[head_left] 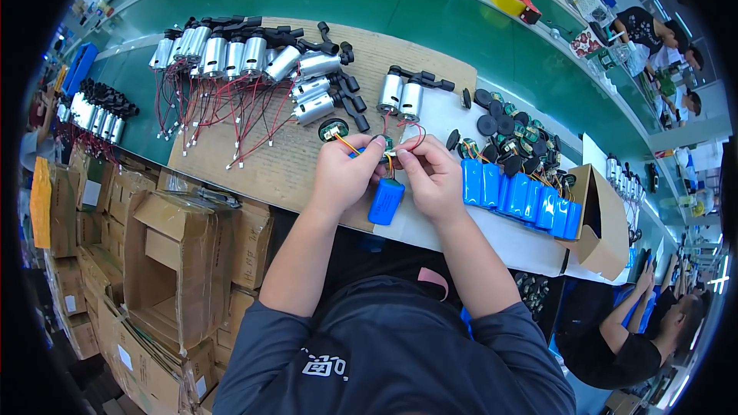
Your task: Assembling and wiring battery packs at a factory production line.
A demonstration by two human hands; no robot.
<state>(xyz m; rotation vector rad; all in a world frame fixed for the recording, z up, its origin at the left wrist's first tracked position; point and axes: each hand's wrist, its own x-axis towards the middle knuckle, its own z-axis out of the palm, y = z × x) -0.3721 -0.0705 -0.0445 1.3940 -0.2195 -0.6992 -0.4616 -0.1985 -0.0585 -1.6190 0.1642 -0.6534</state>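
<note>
My left hand (350, 171) is closed, thumb and fingers pinching a small green circuit board (388, 144) that they partly hide. Close beside it, my right hand (432, 177) pinches the end of red motor wires (416, 141) at the board; their plug is mostly covered by the fingertips. A blue shrink-wrapped battery pack (387, 201) hangs on short coloured wires below the fingertips. Another round black-backed board (334, 130) lies just beyond my left hand, with yellow and orange wires running toward it. Two silver motors (401, 97) with black angled fittings lie beyond my hands.
Many silver motors (231, 58) with loose red wires lie on a cardboard sheet (269, 161) at the left. Blue battery packs (513, 192) and round boards (511, 134) cover the right side. An open carton (603, 234) stands beyond; boxes (184, 261) are stacked lower left.
</note>
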